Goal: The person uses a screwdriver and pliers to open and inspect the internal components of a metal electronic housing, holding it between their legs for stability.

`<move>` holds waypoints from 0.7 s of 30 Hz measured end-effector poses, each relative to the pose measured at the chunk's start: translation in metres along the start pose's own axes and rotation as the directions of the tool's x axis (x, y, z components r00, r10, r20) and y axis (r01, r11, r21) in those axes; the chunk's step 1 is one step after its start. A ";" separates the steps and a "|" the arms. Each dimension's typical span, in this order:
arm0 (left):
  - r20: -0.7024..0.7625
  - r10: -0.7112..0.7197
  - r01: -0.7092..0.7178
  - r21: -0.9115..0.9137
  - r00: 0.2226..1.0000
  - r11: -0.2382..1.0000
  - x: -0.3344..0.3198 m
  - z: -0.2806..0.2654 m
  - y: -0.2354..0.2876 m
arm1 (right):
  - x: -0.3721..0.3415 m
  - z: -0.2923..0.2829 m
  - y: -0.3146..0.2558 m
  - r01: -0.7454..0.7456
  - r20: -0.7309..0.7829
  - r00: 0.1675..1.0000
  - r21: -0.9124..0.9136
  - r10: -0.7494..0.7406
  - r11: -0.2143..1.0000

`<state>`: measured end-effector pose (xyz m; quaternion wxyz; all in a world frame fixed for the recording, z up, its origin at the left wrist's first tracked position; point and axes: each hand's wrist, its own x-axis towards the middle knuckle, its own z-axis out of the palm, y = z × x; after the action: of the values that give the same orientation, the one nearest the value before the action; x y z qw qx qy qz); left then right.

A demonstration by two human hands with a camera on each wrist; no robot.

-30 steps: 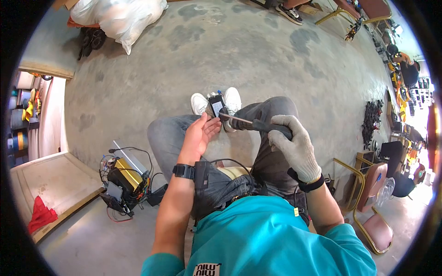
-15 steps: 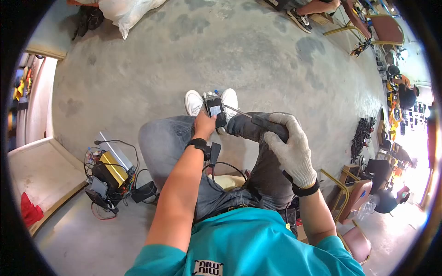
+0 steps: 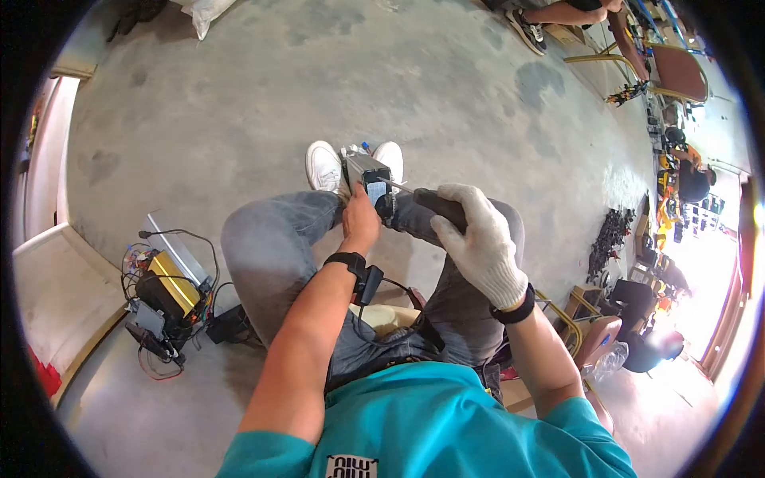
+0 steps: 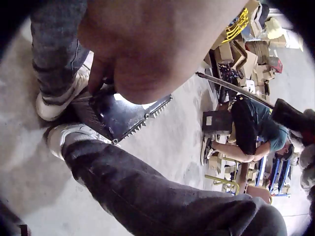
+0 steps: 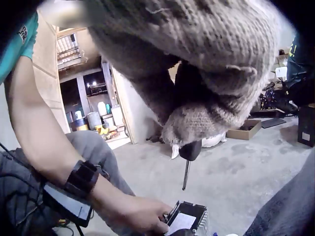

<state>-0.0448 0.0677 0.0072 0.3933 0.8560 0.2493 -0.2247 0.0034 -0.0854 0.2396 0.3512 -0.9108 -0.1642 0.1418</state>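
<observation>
My bare left hand grips a finned metal box between the white shoes. A black end plate with a pale label faces up toward me. The left wrist view shows the plate's dark surface, a toothed edge and corner screws, partly hidden by the hand. In my gloved right hand is a screwdriver, held by its black handle. Its thin shaft points at the box and overlaps the end plate in the head view. The right wrist view has the shaft above the box, with the tip apart from it.
On the floor at left lie electronic parts with a gold-coloured case and loose wires. A wooden panel is beyond them. Chairs, another person and a pile of black parts are along the right.
My left hand went from an open palm beside the box to gripping it. The box has tilted and shows its metal side. The right hand has moved left with the screwdriver, closer to the box.
</observation>
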 end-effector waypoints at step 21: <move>0.031 0.023 -0.024 0.023 0.999 0.999 -0.006 0.005 0.013 | 0.028 0.031 0.010 0.060 0.141 0.989 -0.158 -0.038 0.986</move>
<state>-0.0427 0.0554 0.0151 0.3896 0.8599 0.2306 -0.2358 0.0186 -0.0628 0.2064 0.2673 -0.9200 -0.2214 0.1819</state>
